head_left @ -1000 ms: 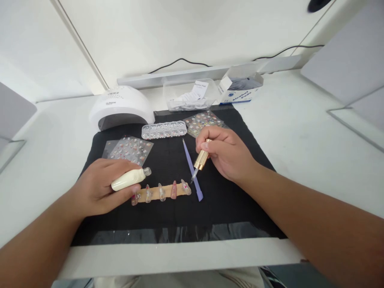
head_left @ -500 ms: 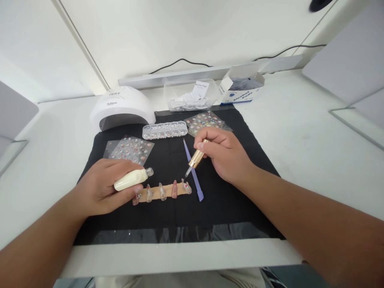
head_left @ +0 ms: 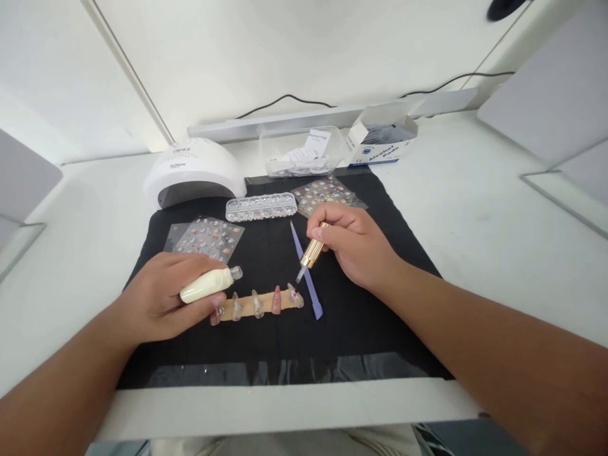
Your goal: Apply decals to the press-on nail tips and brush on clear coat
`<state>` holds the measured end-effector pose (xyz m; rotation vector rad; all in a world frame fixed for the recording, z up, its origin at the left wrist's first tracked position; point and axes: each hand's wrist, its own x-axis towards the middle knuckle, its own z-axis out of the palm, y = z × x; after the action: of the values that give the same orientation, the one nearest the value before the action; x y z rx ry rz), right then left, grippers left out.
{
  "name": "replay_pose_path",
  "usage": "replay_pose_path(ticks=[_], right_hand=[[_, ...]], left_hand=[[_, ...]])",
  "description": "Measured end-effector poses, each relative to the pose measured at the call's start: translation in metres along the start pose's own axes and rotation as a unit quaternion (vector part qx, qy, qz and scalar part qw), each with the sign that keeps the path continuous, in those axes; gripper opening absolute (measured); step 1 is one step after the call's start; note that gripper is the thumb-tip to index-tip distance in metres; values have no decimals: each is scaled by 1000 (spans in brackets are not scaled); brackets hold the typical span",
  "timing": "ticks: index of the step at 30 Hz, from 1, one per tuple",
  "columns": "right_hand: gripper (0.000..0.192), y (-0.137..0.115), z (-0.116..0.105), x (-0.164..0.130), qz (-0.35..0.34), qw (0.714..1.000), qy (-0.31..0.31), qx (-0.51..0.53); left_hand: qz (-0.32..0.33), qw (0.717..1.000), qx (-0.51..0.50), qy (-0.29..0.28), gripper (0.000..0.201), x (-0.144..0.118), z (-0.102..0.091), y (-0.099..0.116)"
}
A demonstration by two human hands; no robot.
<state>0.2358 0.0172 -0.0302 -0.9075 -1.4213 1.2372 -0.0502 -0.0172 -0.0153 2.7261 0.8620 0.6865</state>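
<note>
Starting at my left, my left hand (head_left: pixel 159 303) is wrapped around the cream bottle (head_left: pixel 209 284), lying tilted with its open neck toward the nail strip (head_left: pixel 256 303) on the black mat (head_left: pixel 266 335). My right hand (head_left: pixel 358 248) pinches the gold-capped brush (head_left: pixel 311 254), its tip at the rightmost nail. I judge the tilted bottle could dribble, or my left fingers nudge the strip. The purple stick (head_left: pixel 306 272) lies just beside the brush; open mat lies further right.
</note>
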Motion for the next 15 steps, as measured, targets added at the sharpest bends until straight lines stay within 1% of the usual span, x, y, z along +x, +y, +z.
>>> replay_pose_path(ticks=[4, 11, 15], right_hand=[[8, 0, -4, 1, 4, 1000, 7, 14], [7, -1, -2, -1, 14, 1000, -21, 19], [8, 1, 2, -1, 5, 1000, -3, 5]], left_hand=[[-5, 1000, -9, -2, 9, 0, -1, 1], [-8, 1000, -19, -1, 9, -1, -2, 1], [-11, 1000, -13, 2, 10, -1, 0, 0]])
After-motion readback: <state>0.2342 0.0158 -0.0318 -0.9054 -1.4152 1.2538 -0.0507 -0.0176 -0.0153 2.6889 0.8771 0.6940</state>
